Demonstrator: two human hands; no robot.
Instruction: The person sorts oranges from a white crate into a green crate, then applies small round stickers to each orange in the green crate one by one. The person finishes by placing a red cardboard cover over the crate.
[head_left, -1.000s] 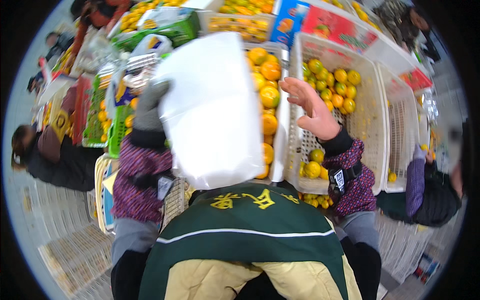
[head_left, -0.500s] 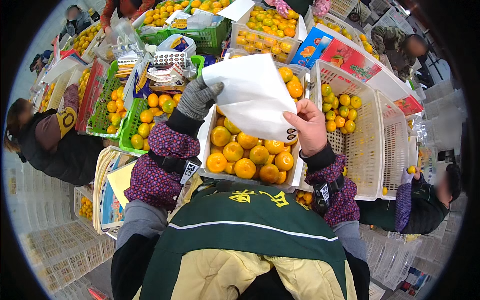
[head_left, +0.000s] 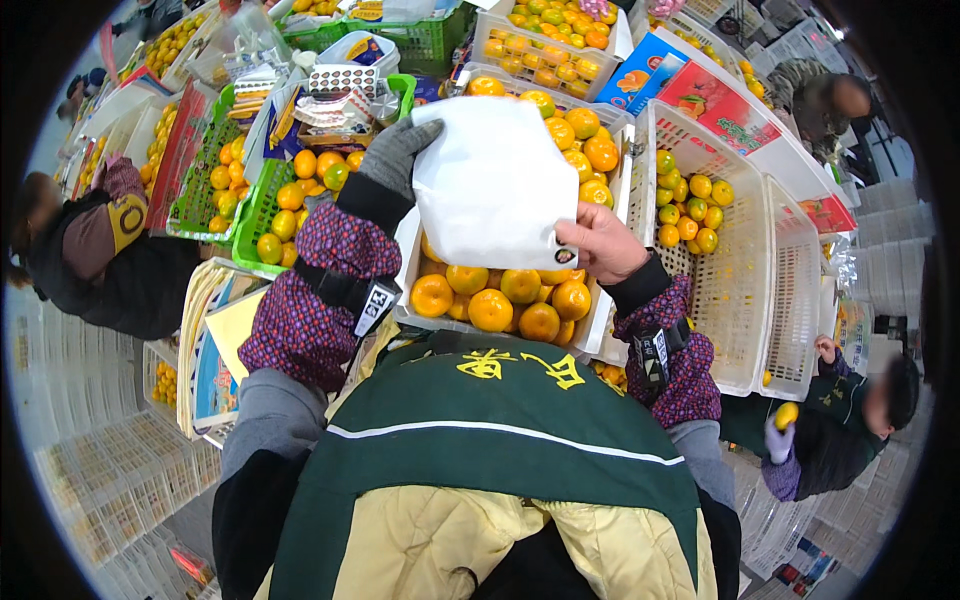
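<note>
A white sheet [head_left: 495, 175] is held up by both hands over a clear plastic crate [head_left: 408, 268] of orange mandarins [head_left: 490, 310]. My left hand [head_left: 392, 160], in a grey knit glove, pinches the sheet's upper left edge. At its lower right corner my bare right hand [head_left: 608, 245] grips it between thumb and fingers. A small dark round sticker [head_left: 565, 256] shows on that corner, below my thumb. The sheet hides the middle of the crate; mandarins show above, beside and below it.
On the left stand green baskets [head_left: 262, 222] with mandarins and several sticker sheets [head_left: 345, 80]. A white slatted crate [head_left: 730, 330] with greenish mandarins [head_left: 690, 210] stands right. Stacked papers [head_left: 215, 335] lie left. Co-workers are around; one at right [head_left: 850, 420] holds a fruit.
The sheet has been turned flatter and squarer to my view, its lower right corner moving slightly left with my right hand. The co-worker at right has lowered a gloved hand with a fruit.
</note>
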